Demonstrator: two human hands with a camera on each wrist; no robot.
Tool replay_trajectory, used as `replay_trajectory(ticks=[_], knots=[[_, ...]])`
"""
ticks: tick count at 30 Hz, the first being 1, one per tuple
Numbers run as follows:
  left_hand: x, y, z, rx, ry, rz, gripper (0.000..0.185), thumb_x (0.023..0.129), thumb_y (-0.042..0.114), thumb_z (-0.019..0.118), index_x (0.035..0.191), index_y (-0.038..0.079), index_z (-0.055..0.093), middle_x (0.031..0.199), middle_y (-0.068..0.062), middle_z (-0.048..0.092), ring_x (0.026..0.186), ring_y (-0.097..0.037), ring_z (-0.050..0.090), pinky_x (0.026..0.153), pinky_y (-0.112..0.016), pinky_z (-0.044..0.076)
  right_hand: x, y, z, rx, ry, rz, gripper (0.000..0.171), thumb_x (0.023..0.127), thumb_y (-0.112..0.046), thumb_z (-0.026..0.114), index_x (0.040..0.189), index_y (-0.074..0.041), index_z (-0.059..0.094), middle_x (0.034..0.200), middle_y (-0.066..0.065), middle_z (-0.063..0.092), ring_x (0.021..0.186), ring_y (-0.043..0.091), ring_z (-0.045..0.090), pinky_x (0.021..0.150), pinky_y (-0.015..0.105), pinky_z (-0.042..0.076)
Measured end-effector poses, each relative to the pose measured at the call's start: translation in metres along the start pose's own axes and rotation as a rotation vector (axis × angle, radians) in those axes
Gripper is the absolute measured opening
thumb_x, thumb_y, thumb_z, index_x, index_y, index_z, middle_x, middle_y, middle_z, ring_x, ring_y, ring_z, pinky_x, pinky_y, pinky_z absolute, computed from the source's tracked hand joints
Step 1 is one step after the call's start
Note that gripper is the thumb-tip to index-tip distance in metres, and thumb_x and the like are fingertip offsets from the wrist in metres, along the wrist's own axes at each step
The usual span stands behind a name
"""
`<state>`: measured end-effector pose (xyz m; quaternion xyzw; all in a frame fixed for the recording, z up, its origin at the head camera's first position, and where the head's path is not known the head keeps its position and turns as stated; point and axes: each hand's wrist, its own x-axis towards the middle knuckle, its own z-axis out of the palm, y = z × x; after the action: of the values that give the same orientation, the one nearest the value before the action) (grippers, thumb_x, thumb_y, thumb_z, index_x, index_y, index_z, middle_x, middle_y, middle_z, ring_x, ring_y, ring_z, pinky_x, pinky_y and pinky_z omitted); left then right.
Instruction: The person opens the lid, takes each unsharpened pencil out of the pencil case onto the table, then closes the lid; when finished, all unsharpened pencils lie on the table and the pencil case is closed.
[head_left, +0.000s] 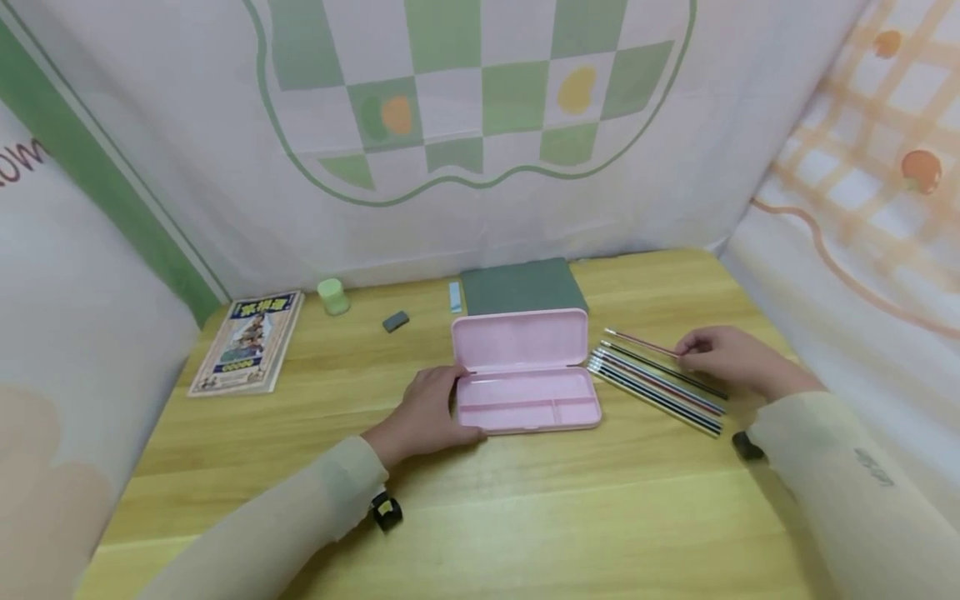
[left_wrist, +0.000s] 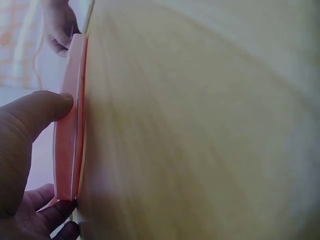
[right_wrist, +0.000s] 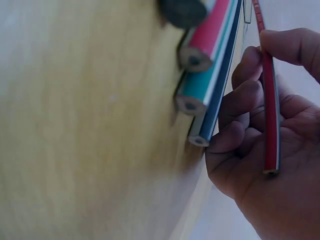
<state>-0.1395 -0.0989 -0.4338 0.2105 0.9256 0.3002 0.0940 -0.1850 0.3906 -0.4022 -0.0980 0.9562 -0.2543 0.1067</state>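
A pink pencil case [head_left: 525, 415] lies with its lid up at mid-table, its compartments bare. My left hand [head_left: 431, 412] holds it by the left end; in the left wrist view the thumb [left_wrist: 52, 107] presses its front wall and the fingers bend round the end. To the right, my right hand [head_left: 723, 354] pinches a red pencil [right_wrist: 270, 115] between thumb and fingers, its unsharpened end pointing back over the palm. Beside that hand several pencils [head_left: 660, 392] lie side by side on the table, eraser ends toward the case.
Behind the case sits a dark green notebook [head_left: 521, 286], with a small light-blue item [head_left: 454, 297] next to it. A grey eraser [head_left: 395, 321], a green cylindrical container [head_left: 333, 297] and a book [head_left: 247, 343] are farther left. Fabric [head_left: 480, 225] hangs along the table's back edge.
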Motion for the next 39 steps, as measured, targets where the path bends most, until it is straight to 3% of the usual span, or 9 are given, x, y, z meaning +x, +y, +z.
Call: replay_trajectory(ticks=[9,14,17,21,27,32,35,39], knots=[[0.000,0.000,-0.001,0.007,0.005,0.003,0.096,0.075,0.056,0.086,0.150,0.011,0.047,0.152,-0.005,0.051,0.143,-0.029,0.037,0.120,-0.047,0.030,0.000,-0.002,0.002,0.060,-0.023,0.035,0.027,0.099,-0.029,0.071,0.111,-0.004,0.073,0.099,0.002,0.072,0.086,0.017,0.062,0.075,0.030,0.051],[0.002,0.000,0.000,0.012,0.003,0.013,0.096,0.075,0.058,0.085,0.149,0.011,0.047,0.152,-0.006,0.051,0.143,-0.029,0.037,0.120,-0.048,0.029,-0.002,-0.005,-0.001,0.131,-0.020,0.056,0.036,0.105,-0.036,0.061,0.120,-0.004,0.071,0.114,0.010,0.072,0.094,0.021,0.064,0.079,0.032,0.054],[0.002,-0.001,0.000,0.011,0.004,0.012,0.097,0.075,0.059,0.085,0.150,0.011,0.047,0.152,-0.007,0.050,0.144,-0.030,0.037,0.120,-0.048,0.028,-0.001,-0.023,-0.005,0.145,-0.019,0.050,0.045,0.107,-0.044,0.054,0.127,-0.006,0.068,0.127,0.015,0.068,0.109,0.029,0.063,0.091,0.044,0.052],[0.002,-0.003,0.000,0.013,0.007,0.007,0.097,0.075,0.059,0.086,0.150,0.011,0.047,0.153,-0.007,0.050,0.144,-0.030,0.036,0.120,-0.048,0.028,0.015,-0.057,-0.004,0.161,-0.029,0.057,0.052,0.108,-0.047,0.049,0.132,-0.003,0.065,0.131,0.019,0.065,0.116,0.037,0.062,0.095,0.057,0.050],[0.001,-0.004,0.000,0.005,0.009,0.018,0.098,0.074,0.060,0.086,0.149,0.011,0.047,0.152,-0.007,0.051,0.143,-0.030,0.037,0.120,-0.048,0.028,0.049,-0.108,0.002,0.182,-0.054,0.036,0.055,0.110,-0.045,0.044,0.135,-0.001,0.064,0.128,0.018,0.065,0.116,0.037,0.060,0.096,0.052,0.051],[0.001,-0.005,0.000,-0.008,-0.002,0.020,0.100,0.074,0.061,0.087,0.150,0.011,0.046,0.153,-0.008,0.049,0.144,-0.031,0.036,0.120,-0.050,0.027,0.068,-0.141,0.006,0.154,-0.069,-0.026,0.048,0.110,-0.045,0.044,0.129,-0.007,0.067,0.125,0.015,0.066,0.111,0.033,0.059,0.091,0.049,0.051],[0.002,-0.006,0.000,-0.001,-0.004,0.014,0.101,0.074,0.063,0.086,0.151,0.011,0.045,0.154,-0.008,0.048,0.144,-0.030,0.036,0.121,-0.049,0.028,0.075,-0.152,0.009,0.104,-0.070,-0.063,0.042,0.110,-0.044,0.048,0.114,-0.008,0.069,0.117,0.013,0.066,0.102,0.029,0.058,0.087,0.046,0.047],[0.002,-0.007,0.000,-0.006,-0.003,-0.009,0.104,0.073,0.063,0.087,0.151,0.010,0.045,0.154,-0.008,0.048,0.144,-0.029,0.036,0.121,-0.048,0.028,0.076,-0.156,0.011,0.092,-0.069,-0.106,0.034,0.109,-0.037,0.053,0.108,-0.008,0.069,0.114,0.012,0.067,0.100,0.028,0.057,0.086,0.045,0.046]])
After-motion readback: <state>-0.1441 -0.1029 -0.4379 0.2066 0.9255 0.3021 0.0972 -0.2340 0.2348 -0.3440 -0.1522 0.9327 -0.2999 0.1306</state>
